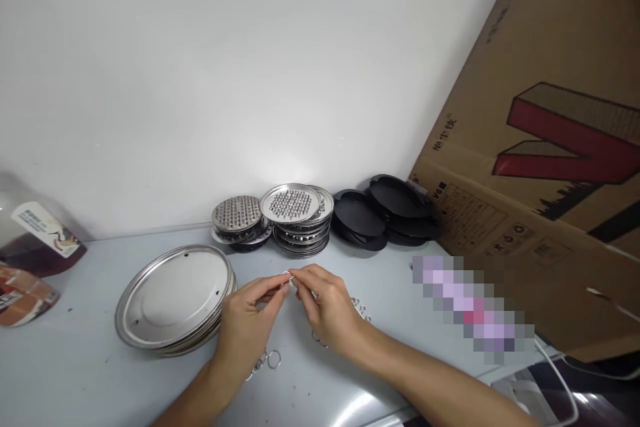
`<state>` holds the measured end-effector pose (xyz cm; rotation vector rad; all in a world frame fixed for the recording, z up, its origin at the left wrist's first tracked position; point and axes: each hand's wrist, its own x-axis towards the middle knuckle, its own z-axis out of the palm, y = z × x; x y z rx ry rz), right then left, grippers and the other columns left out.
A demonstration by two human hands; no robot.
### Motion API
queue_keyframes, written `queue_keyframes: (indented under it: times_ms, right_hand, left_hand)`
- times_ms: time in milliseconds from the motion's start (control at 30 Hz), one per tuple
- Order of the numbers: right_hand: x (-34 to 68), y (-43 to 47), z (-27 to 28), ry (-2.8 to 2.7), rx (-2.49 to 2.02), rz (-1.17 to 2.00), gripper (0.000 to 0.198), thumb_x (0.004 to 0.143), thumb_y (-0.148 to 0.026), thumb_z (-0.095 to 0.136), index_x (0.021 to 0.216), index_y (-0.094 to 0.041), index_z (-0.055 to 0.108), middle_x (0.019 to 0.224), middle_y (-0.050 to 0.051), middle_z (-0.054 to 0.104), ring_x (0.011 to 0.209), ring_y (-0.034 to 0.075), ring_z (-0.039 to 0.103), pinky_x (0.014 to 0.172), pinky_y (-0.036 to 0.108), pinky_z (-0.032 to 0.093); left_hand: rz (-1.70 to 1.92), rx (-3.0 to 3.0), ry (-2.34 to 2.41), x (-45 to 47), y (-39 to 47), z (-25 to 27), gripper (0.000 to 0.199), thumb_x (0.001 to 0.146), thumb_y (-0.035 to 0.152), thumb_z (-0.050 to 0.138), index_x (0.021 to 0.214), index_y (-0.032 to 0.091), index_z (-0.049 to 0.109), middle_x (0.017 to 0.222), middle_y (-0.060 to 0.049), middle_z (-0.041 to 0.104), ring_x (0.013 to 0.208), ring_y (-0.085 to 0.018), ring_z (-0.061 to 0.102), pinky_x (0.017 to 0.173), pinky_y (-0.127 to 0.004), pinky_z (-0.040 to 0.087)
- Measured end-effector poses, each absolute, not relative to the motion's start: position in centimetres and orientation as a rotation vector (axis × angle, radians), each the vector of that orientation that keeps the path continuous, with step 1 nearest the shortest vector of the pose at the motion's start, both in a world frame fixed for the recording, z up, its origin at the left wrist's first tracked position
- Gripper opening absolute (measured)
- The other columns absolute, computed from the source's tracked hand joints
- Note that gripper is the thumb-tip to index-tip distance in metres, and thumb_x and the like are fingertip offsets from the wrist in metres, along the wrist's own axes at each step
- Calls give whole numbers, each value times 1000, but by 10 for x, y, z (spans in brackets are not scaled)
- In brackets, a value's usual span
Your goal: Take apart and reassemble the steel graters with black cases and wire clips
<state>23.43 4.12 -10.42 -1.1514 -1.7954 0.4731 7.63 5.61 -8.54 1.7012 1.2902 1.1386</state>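
Note:
Over the middle of the table, my left hand (pixel 249 320) and my right hand (pixel 327 303) meet at the fingertips. Both are closed in a pinch on a small metal ring (pixel 287 273), mostly covered by the fingers. A loose metal ring (pixel 274 359) lies beside my left wrist, with more rings partly hidden under that hand. Other small rings (pixel 361 310) show on the table behind my right hand, and a few peek out below its fingers. Just left of my left hand sits a stack of round metal plates (pixel 175 300), the top one with small holes near its rim.
Along the wall stand stacked round grater discs (pixel 237 213), more perforated metal discs (pixel 291 203) and black round trays (pixel 357 213). A large cardboard box (pixel 500 213) leans at right, near a pixelated item (pixel 465 307). Bottle (pixel 45 233) and orange packet (pixel 23 297) are at left.

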Motion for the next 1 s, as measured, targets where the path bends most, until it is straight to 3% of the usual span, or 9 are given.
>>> queue_keyframes:
  times_ms: [167,267,367,433,533,800,1000]
  right_hand:
    - [229,47,-97,-1746,-1217,592,29,95,-21,47,107,-20,73,88,10,67,78,19,61,75,33,50]
    - [235,58,-96,-1501,-1124,1125,28,89,-38,59,94,-17,77,75,5,66,69,17,61,69,33,53]
    - [247,71,-101,-1150,-987,1557,39,69,-49,78,81,-11,75,65,2,64,62,13,58,56,27,53]
    - [255,75,-104,-1014,-978,1679,39,60,-45,85,74,-10,73,61,-1,62,53,9,54,44,19,46]
    - [263,75,-102,-930,-935,1887,36,60,-39,88,78,-11,73,61,-2,63,44,6,52,36,16,35]
    - [258,69,-97,-871,-880,1919,43,56,-35,90,83,-6,72,65,3,69,56,12,63,56,25,52]
    - [256,69,-96,-814,-846,1941,34,59,-28,86,80,-7,70,67,4,69,58,12,63,59,26,53]
  left_hand:
    - [1134,1692,1344,75,61,-85,18,77,33,69,91,27,79,90,0,78,81,-21,73,78,-28,59]
    - [1093,1691,1376,72,65,-88,21,77,40,70,90,26,78,91,0,78,85,-22,73,78,-27,59]
    - [1043,1728,1386,70,68,-95,27,77,48,69,91,26,76,90,0,78,84,-23,73,76,-26,59]
    - [1004,1756,1324,69,69,-98,29,76,50,69,92,26,76,91,-1,78,83,-23,73,75,-26,59]
    - [915,1742,1208,68,67,-98,33,76,51,70,96,25,74,91,-2,77,76,-22,74,71,-24,59]
    - [863,1929,1172,66,65,-91,33,84,51,59,100,26,74,74,-1,73,70,-20,70,65,-22,55]
    - [869,1885,1181,68,65,-94,34,83,51,60,101,26,75,74,-1,73,68,-20,68,66,-24,55]
